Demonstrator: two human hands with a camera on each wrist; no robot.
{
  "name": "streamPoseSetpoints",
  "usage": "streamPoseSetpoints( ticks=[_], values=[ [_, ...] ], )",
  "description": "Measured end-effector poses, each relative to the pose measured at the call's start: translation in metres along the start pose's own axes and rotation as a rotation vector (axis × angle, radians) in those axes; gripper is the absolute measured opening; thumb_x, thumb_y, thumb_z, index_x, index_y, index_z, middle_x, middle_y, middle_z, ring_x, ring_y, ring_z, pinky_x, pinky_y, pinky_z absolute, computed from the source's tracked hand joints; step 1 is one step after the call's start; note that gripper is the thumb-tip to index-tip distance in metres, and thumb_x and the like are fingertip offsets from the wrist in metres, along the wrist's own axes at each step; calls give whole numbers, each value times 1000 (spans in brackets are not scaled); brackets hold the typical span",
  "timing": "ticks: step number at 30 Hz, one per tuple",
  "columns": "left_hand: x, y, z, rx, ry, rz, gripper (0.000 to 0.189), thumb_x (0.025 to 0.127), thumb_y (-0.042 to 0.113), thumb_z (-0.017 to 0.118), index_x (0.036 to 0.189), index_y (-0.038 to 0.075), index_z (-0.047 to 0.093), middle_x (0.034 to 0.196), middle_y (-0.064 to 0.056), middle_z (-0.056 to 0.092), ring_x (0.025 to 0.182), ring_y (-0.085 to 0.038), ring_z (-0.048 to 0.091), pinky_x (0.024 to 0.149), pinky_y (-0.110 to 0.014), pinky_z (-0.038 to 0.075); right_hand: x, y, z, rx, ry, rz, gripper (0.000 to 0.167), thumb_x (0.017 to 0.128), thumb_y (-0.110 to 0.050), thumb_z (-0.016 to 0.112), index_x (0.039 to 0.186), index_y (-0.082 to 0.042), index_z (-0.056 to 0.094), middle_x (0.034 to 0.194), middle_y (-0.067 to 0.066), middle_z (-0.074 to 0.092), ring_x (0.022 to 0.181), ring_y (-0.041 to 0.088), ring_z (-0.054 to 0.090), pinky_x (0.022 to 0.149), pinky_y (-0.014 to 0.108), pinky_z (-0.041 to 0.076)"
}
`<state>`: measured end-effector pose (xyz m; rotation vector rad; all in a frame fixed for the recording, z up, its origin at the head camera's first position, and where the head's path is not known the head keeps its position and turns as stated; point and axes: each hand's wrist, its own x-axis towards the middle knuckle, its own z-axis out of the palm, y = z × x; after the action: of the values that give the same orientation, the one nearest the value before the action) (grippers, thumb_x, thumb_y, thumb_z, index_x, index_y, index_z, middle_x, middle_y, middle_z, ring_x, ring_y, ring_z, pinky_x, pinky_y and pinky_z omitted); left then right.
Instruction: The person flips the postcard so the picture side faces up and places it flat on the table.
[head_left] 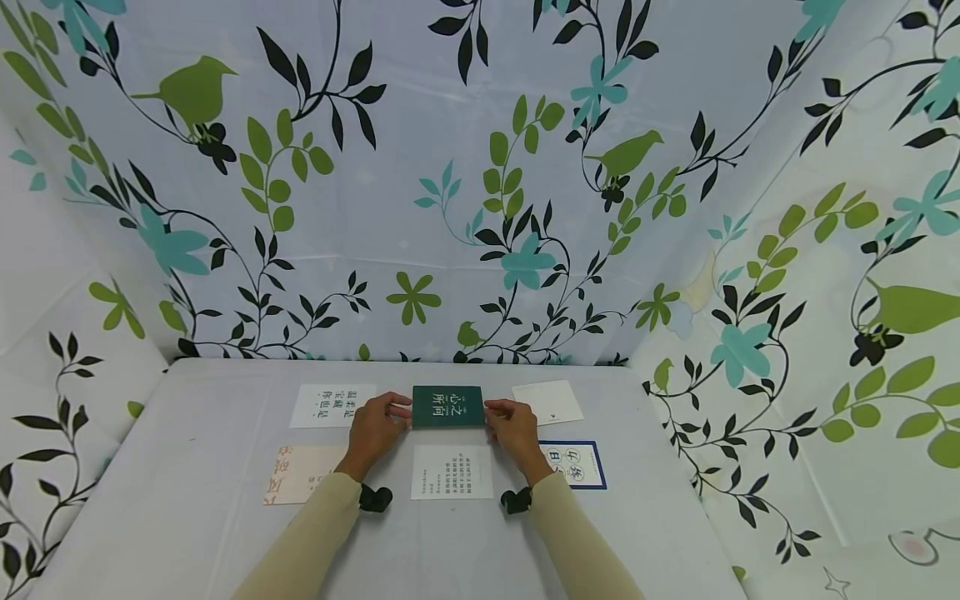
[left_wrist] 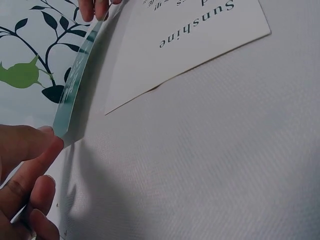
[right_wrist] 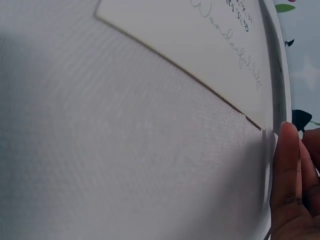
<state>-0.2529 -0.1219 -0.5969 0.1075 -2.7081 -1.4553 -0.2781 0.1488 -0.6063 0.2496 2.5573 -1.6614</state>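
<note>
A dark green card (head_left: 448, 396) with white characters is held between both hands, at the far middle of the table. My left hand (head_left: 373, 432) pinches its left edge between thumb and fingers; in the left wrist view the card (left_wrist: 74, 100) stands tilted off the cloth. At the opposite edge, my right hand (head_left: 516, 429) pinches the card with thumb and fingers. Just nearer to me lies a white card (head_left: 452, 472) with lines of small print. Its printed words show in the left wrist view, where the card (left_wrist: 210, 42) lies flat below the green one.
Left of the hands lie a white card (head_left: 322, 406) with black characters and a cream card (head_left: 300, 475) with orange lettering. To the right are an off-white card (head_left: 551, 402) and a blue-bordered card (head_left: 592, 467). A patterned curtain (head_left: 420, 208) rises behind the white table (head_left: 442, 558).
</note>
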Motion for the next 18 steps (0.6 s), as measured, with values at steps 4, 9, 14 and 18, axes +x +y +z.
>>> streamPoseSetpoints(
  ticks=[4, 9, 14, 18],
  values=[
    [-1, 0, 0, 11, -7, 0, 31, 90, 4, 79, 120, 11, 76, 101, -6, 83, 94, -25, 71, 82, -41, 52, -1, 1, -1, 17, -20, 1, 25, 100, -8, 69, 123, -14, 77, 107, 5, 76, 79, 17, 71, 67, 28, 60],
    [0, -2, 1, 15, -21, -2, 30, 91, 4, 79, 120, 11, 76, 102, -5, 84, 99, -27, 73, 87, -45, 53, -1, 3, -2, 29, -35, -9, 26, 99, -6, 68, 124, -12, 76, 109, 7, 76, 77, 18, 71, 66, 27, 60],
    [-1, -1, 2, 30, -21, -20, 28, 92, 6, 78, 119, 12, 77, 102, -4, 84, 104, -28, 73, 91, -49, 54, -1, 3, -2, 32, -45, -11, 28, 99, -6, 68, 125, -12, 75, 113, 7, 77, 80, 17, 71, 68, 27, 61],
    [-2, 1, 3, 40, -7, -23, 26, 92, 7, 78, 117, 12, 77, 101, -5, 84, 105, -30, 74, 92, -50, 54, -1, 2, -2, 25, -45, -5, 28, 99, -6, 68, 125, -13, 75, 113, 6, 77, 80, 17, 72, 68, 27, 61]
  ],
)
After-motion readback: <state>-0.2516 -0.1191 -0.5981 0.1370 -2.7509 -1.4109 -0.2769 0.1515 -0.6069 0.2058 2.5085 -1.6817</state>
